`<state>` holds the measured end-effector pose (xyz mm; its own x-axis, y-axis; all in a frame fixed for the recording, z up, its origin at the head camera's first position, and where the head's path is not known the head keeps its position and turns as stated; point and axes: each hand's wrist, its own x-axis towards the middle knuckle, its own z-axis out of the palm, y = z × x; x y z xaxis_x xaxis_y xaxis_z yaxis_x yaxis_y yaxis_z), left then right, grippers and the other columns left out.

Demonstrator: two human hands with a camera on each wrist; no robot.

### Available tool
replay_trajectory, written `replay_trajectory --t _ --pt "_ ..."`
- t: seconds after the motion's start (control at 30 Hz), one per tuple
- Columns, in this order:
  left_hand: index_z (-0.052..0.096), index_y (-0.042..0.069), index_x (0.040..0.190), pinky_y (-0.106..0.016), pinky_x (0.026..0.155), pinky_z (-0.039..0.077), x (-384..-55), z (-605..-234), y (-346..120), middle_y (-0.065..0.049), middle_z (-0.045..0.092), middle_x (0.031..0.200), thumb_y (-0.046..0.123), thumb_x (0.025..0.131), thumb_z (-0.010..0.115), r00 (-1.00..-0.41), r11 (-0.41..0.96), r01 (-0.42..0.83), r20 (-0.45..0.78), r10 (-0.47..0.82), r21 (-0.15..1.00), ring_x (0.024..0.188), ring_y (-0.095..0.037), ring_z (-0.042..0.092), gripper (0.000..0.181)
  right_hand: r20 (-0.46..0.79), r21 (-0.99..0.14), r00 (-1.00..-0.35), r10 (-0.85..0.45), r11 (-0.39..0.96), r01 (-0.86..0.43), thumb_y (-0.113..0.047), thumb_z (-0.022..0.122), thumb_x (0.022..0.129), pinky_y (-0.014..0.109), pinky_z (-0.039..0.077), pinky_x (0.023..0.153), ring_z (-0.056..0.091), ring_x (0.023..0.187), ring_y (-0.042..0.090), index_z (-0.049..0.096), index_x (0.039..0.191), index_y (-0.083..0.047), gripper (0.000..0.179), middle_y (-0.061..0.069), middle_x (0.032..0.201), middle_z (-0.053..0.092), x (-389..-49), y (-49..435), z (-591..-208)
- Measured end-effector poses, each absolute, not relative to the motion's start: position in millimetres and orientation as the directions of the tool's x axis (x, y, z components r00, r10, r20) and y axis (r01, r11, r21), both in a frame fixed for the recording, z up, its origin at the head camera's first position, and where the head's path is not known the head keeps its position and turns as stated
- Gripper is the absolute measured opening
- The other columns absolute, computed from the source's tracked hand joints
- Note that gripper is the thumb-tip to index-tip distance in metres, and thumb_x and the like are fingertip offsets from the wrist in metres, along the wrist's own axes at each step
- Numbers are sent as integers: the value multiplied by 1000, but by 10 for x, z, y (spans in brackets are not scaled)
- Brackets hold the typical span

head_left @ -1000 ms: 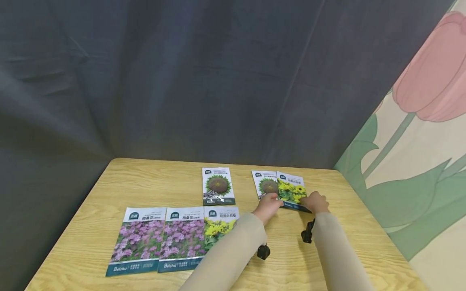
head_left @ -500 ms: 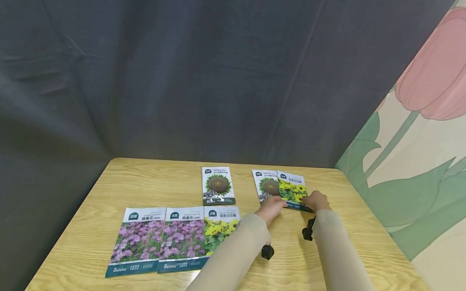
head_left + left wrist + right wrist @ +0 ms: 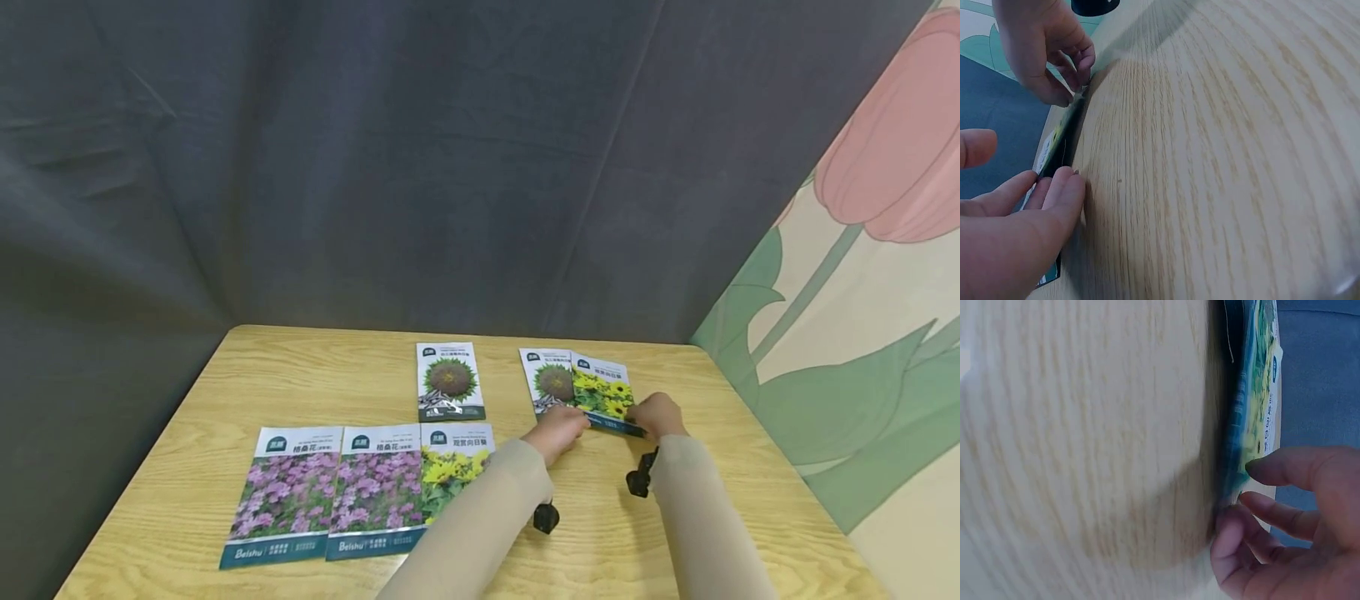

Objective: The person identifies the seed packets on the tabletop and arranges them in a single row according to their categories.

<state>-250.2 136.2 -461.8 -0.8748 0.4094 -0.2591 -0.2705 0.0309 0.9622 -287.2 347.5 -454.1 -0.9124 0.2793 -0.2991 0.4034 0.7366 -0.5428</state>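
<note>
A seed packet with yellow flowers lies at the back right, its left side over a sunflower seed packet. My left hand pinches its near edge by the left corner. In the left wrist view, the fingers lie on both sides of that edge, which stands slightly raised over the table. With thumb and fingers, my right hand pinches the near right corner; the thumb is on the printed face in the right wrist view. The sunflower packet's lower right part is hidden.
Another sunflower packet lies at the back middle. In front, two purple-flower packets and a second yellow-flower packet form a row, the latter partly behind my left sleeve. A dark curtain hangs behind the wooden table.
Both hands stay at the near edge of the yellow-flower packet, with only slight shifts. The packet has moved very slightly right over the second, and its overlap on the sunflower packet looks much the same.
</note>
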Motion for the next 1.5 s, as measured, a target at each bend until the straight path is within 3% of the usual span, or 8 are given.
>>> replay_trajectory --t 0.1,0.13,0.3,0.5,0.7,0.97,1.17,1.5 --pt "62 -9 126 -42 103 49 -2477 -4589 1339 -16 58 137 9 100 51 -878 24 -266 -252 406 964 121 -27 57 33 -297 -613 -915 275 680 403 -10 54 94 26 46 50 51 54 13 64 95 13 24 8 70 59 -2842 3506 -4529" --pt "58 -6 137 -44 106 49 -2467 -4585 1335 -15 55 144 9 100 52 -880 22 -271 -257 400 962 129 -28 55 40 -300 -637 -915 271 657 403 -9 54 94 26 46 50 52 55 14 63 98 14 25 9 71 60 -2831 3514 -4526" --pt "57 -2 140 -41 101 53 -2457 -4623 1331 -13 59 142 10 101 55 -892 52 -244 -245 380 968 126 -28 59 41 -328 -706 -912 246 578 409 -9 54 95 27 40 47 41 46 11 60 76 0 22 2 55 49 -2779 3503 -4522" --pt "78 3 107 -28 78 57 -2462 -4716 1328 -5 75 105 6 93 68 -981 130 -52 -75 179 990 91 -16 69 18 -287 -682 -938 195 646 343 -7 53 96 26 34 44 29 41 8 48 60 -13 37 -5 48 38 -2729 3389 -4526" --pt "70 3 81 -23 58 54 -2440 -4715 1333 -2 69 69 0 87 76 -996 70 -86 -87 15 994 60 -12 66 8 -275 -668 -936 219 657 350 -9 54 96 29 48 49 43 47 12 54 87 3 15 5 67 50 -2663 3265 -4499" --pt "60 -8 124 -26 65 60 -2398 -4804 1301 -8 62 87 -12 86 64 -979 -69 -182 -175 100 981 67 -17 68 39 -277 -705 -942 187 627 332 -9 55 97 31 51 53 39 44 9 55 82 -1 16 -3 53 39 -2618 3140 -4519" --pt "52 -7 141 -30 73 61 -2294 -4789 1266 -6 51 89 -11 88 57 -967 -147 -208 -180 181 967 70 -14 60 54 -268 -713 -946 181 623 321 -10 56 95 29 51 55 51 56 15 53 113 10 27 7 70 53 -2539 3064 -4525" --pt "48 -2 147 -36 88 60 -2150 -4716 1019 -1 42 85 -7 91 54 -947 -303 -247 -163 277 920 74 -15 51 57 -258 -819 -946 198 475 323 -17 55 101 28 58 65 59 72 14 49 133 15 45 25 111 58 -2425 2961 -4571"
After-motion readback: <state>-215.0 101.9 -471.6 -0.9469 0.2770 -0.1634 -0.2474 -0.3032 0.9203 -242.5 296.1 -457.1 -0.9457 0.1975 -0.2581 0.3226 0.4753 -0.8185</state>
